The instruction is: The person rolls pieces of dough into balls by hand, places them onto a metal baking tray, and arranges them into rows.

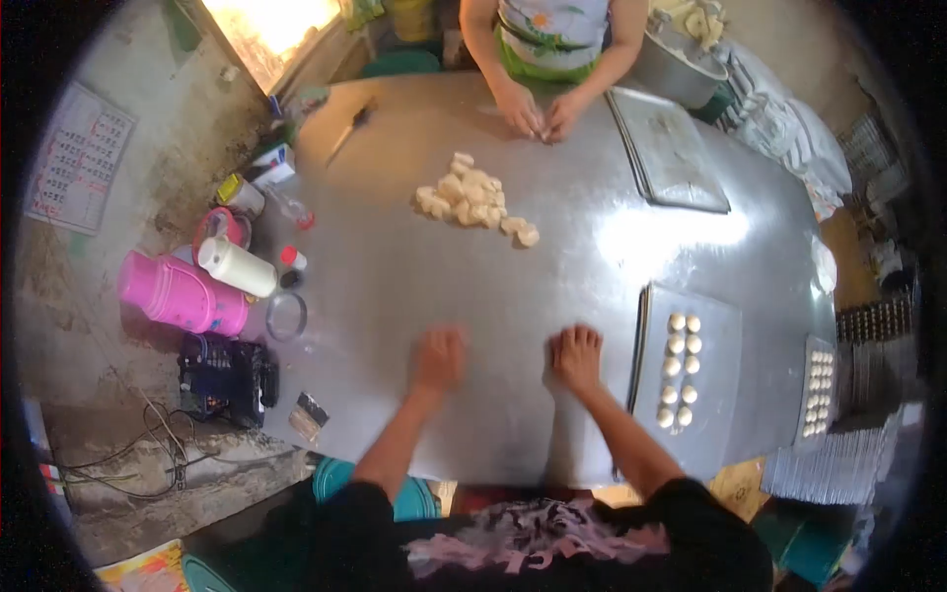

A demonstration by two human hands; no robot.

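Currently we have both palms pressed flat on the metal table (414, 266): our left hand (438, 359) and our right hand (577, 357) lie fingers together, side by side but apart. Whether a dough piece sits under either palm we cannot tell.

Just to the right of our right hand lies a tray (715, 395) carrying two short rows of rolled dough balls (679, 369). A pile of cut dough pieces (472, 198) lies well ahead, mid-table, with nothing between it and our hands.

Across the table a co-worker's hands (538, 113) meet over a small piece, beside an empty tray (671, 148).

Along the left edge stand a pink flask (182, 293), a white cylinder (237, 266) and a black device (227, 380). A calendar (79, 156) hangs on the rough wall.
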